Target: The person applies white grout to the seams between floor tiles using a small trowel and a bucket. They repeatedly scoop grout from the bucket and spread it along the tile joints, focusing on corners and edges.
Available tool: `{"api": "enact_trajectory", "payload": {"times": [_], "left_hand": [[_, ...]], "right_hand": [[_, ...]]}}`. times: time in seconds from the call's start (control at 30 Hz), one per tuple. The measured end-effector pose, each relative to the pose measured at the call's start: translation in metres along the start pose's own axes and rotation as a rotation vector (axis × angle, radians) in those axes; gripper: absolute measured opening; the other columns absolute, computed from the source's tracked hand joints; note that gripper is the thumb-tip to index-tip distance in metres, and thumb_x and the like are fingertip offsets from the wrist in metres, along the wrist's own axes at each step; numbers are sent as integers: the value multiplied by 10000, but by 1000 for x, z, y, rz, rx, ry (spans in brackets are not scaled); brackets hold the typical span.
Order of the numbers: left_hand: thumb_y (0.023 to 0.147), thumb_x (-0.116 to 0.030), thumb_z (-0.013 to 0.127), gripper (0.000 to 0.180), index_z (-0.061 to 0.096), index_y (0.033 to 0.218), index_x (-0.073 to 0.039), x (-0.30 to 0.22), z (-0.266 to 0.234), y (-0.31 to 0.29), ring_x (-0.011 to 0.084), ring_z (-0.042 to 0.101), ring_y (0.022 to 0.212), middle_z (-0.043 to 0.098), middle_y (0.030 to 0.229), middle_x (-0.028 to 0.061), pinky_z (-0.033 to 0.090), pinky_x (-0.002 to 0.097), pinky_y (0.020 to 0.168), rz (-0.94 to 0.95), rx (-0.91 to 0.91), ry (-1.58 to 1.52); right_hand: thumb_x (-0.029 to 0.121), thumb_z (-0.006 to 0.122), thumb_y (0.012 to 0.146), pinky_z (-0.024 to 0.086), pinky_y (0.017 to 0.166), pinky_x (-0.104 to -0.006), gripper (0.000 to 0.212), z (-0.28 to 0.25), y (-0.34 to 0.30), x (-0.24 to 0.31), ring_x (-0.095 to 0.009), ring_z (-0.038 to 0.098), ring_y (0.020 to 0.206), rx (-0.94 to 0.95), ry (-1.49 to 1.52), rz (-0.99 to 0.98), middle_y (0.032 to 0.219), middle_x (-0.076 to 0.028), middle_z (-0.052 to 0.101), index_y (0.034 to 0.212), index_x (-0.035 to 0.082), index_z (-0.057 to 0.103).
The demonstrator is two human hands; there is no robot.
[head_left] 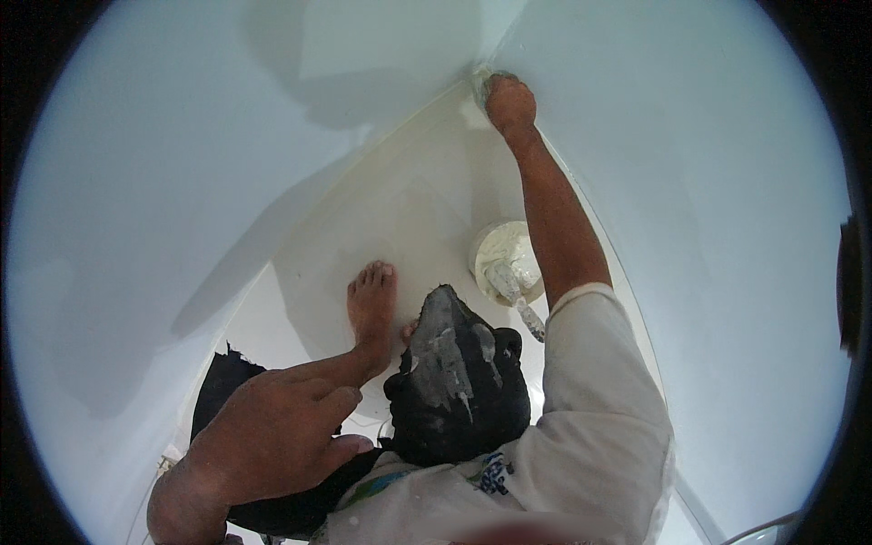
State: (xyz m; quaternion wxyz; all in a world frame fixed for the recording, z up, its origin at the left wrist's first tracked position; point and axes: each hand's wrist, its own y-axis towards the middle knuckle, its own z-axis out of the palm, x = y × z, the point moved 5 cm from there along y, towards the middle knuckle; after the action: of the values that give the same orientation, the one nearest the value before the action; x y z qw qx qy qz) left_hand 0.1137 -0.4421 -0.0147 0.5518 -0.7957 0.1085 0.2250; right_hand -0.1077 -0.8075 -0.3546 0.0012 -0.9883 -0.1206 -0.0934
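My right hand reaches far forward into the corner where two white walls meet the floor. Its fingers are closed around a small, pale, greyish crumpled piece, pressed to the corner; its kind cannot be made out. Below my right forearm stands a round bucket of creamy white paste. A paste-caked tool leans in it, its handle over the near rim. My left hand hovers or rests at the lower left, near my leg, thumb and forefinger apart. It appears to hold nothing; its other fingers are partly hidden.
Smooth white walls close in on both sides of the pale floor. My bare foot stands left of the bucket. A knee in torn, paste-smeared black trousers is bent in front of me. A dark cable-like curve shows at the lower right.
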Motion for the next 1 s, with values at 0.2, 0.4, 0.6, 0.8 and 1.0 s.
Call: {"api": "enact_trajectory", "payload": {"times": [0.2,0.4,0.6,0.8,1.0], "left_hand": [[937,-360,723,385,700,1223,-103,12,-3,4,339,739,1011,758,1127,141,572,464,944,-62,41,-35],[917,-394,743,391,721,1182,-107,1,0,11,333,743,962,763,1085,141,574,454,899,-59,24,6],[915,-443,748,403,742,1133,-104,-8,6,9,320,741,910,769,1013,143,579,446,840,-46,-10,53],[941,-453,718,432,727,1165,-83,-6,-4,7,322,739,919,765,1010,151,580,436,846,-31,-33,31],[987,-417,673,413,722,1194,-62,-15,-8,7,304,729,989,767,1099,151,577,413,898,-102,29,74]], "right_hand": [[234,633,962,584,816,-452,282,28,-97,-65,-320,727,851,-51,789,491,955,-214,728,1067,-13,718],[97,591,1025,630,680,-405,204,22,-260,-170,-219,680,751,-311,738,835,902,-115,697,1041,-72,704],[118,591,1030,644,641,-430,191,82,-218,-169,-242,684,738,-387,827,708,867,-102,677,989,-44,683],[225,661,972,571,866,-424,229,83,-86,-56,-272,712,922,-57,356,552,985,-98,726,1017,15,739],[331,614,1012,508,1044,-483,403,94,-36,-5,-304,664,1113,-127,1500,406,1217,-149,665,1282,32,634]]}}
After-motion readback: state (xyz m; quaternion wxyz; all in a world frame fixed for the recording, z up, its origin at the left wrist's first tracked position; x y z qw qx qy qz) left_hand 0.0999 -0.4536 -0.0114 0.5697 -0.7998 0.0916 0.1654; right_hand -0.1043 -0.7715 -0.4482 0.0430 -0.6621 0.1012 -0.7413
